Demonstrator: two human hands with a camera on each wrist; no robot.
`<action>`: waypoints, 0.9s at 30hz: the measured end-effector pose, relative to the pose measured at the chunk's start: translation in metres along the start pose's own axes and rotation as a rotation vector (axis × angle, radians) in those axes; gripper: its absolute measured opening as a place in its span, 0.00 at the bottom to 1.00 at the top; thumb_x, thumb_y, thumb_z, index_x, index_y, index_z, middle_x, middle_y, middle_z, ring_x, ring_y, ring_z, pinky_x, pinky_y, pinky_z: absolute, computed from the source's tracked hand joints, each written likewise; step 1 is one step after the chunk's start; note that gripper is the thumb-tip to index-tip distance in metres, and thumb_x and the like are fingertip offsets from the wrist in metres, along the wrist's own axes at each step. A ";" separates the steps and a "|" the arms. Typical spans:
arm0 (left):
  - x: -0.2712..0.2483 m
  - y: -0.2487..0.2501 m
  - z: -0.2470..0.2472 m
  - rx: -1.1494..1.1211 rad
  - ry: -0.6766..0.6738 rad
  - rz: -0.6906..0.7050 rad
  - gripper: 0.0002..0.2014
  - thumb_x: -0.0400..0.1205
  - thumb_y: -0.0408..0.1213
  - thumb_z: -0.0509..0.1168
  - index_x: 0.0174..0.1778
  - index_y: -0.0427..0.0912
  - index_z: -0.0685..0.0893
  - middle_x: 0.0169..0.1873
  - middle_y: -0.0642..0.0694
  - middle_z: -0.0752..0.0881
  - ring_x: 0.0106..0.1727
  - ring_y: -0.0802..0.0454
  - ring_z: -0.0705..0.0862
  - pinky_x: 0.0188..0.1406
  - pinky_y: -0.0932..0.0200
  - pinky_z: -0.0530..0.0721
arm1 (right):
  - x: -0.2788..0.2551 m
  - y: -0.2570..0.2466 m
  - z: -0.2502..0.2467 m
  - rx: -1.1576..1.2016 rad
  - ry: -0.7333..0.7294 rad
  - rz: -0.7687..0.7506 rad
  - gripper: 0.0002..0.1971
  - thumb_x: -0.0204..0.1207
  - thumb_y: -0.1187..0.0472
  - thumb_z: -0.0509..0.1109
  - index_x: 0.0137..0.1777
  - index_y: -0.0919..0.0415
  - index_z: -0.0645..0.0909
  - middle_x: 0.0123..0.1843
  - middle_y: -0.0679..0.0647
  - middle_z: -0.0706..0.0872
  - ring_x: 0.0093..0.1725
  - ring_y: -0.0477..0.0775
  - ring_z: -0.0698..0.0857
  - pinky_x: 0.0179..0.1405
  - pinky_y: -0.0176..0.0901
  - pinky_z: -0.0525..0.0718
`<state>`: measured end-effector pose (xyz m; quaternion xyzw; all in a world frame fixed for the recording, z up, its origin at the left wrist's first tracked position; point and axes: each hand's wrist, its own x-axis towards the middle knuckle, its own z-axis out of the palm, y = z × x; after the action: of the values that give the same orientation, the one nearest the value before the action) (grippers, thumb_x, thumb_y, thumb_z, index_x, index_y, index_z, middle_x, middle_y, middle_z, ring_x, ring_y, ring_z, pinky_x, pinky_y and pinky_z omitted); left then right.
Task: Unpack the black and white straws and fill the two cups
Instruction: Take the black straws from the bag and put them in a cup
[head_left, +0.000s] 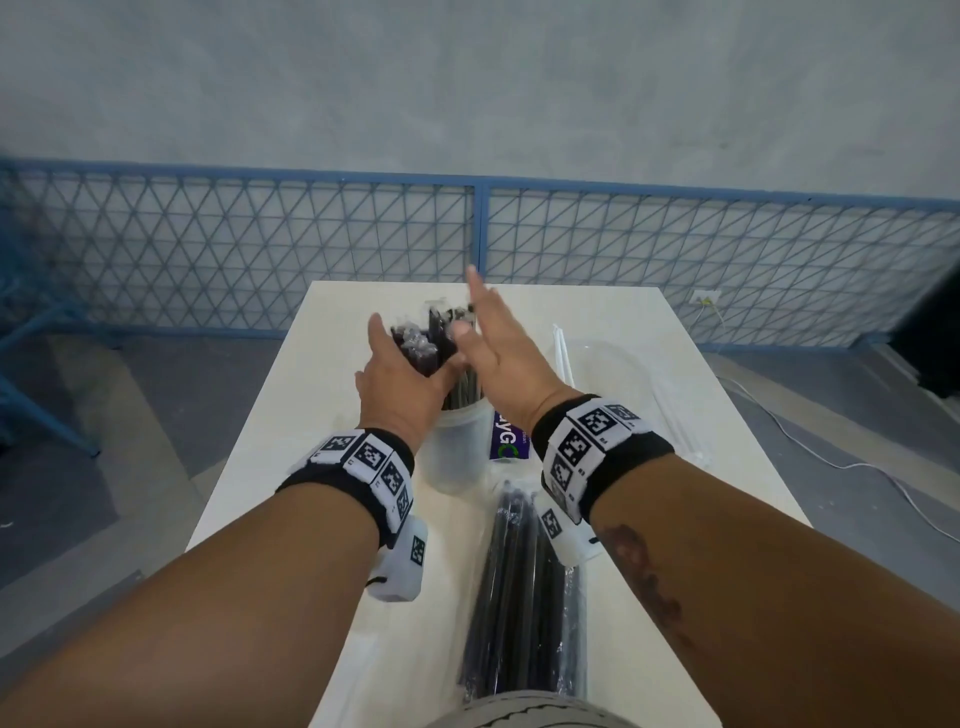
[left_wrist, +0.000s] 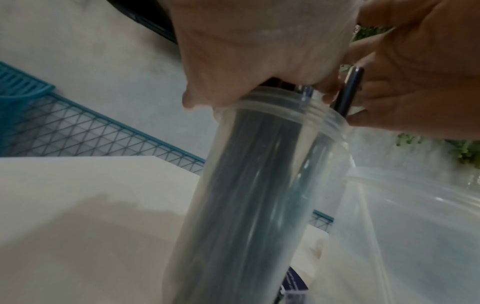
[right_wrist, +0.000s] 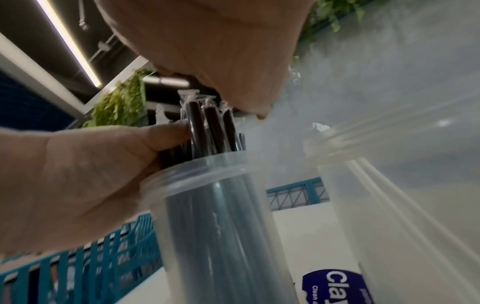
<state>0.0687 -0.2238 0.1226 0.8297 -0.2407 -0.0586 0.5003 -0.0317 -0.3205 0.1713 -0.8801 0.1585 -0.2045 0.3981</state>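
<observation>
A clear plastic cup (head_left: 451, 460) (left_wrist: 246, 185) (right_wrist: 221, 226) stands mid-table, packed with wrapped black straws (head_left: 428, 345) (right_wrist: 207, 127). My left hand (head_left: 400, 374) (right_wrist: 78, 174) cups the bundle from the left just above the rim, one digit pressed against the straws. My right hand (head_left: 493, 353) (left_wrist: 415, 72) is at the bundle's right side with its fingers stretched forward and the thumb at the straw tops. A second clear cup (right_wrist: 402, 205) (left_wrist: 415, 226) with a blue label (head_left: 509, 441) stands close on the right and holds white straws (head_left: 563, 353) (right_wrist: 376, 185).
A clear bag of black straws (head_left: 524, 597) lies lengthwise at the near edge of the pale table (head_left: 291, 415). Clear wrapping with white straws (head_left: 670, 410) lies at the right. A blue mesh fence (head_left: 478, 234) runs behind the table.
</observation>
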 end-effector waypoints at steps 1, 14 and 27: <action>-0.004 0.000 0.001 -0.033 0.047 0.048 0.58 0.71 0.61 0.77 0.88 0.44 0.48 0.81 0.39 0.71 0.82 0.36 0.67 0.83 0.34 0.63 | -0.002 0.001 -0.002 0.066 0.113 -0.007 0.29 0.88 0.50 0.52 0.87 0.51 0.51 0.87 0.54 0.59 0.87 0.51 0.54 0.84 0.48 0.52; -0.089 0.009 0.014 0.291 -0.404 0.975 0.11 0.84 0.43 0.60 0.47 0.40 0.83 0.43 0.45 0.85 0.44 0.48 0.81 0.48 0.50 0.82 | -0.101 0.057 0.000 -0.602 -0.136 0.413 0.08 0.81 0.53 0.63 0.47 0.58 0.76 0.43 0.51 0.83 0.45 0.55 0.85 0.42 0.43 0.80; -0.080 -0.020 0.052 -0.060 -0.893 -0.525 0.35 0.69 0.55 0.81 0.69 0.41 0.83 0.59 0.50 0.89 0.61 0.49 0.85 0.67 0.50 0.80 | -0.121 0.087 0.028 0.244 -0.100 0.797 0.24 0.56 0.70 0.76 0.56 0.68 0.84 0.46 0.64 0.91 0.39 0.59 0.90 0.37 0.53 0.91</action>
<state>-0.0123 -0.2214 0.0680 0.7414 -0.2129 -0.5373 0.3410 -0.1328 -0.3042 0.0592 -0.7051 0.4417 -0.0089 0.5546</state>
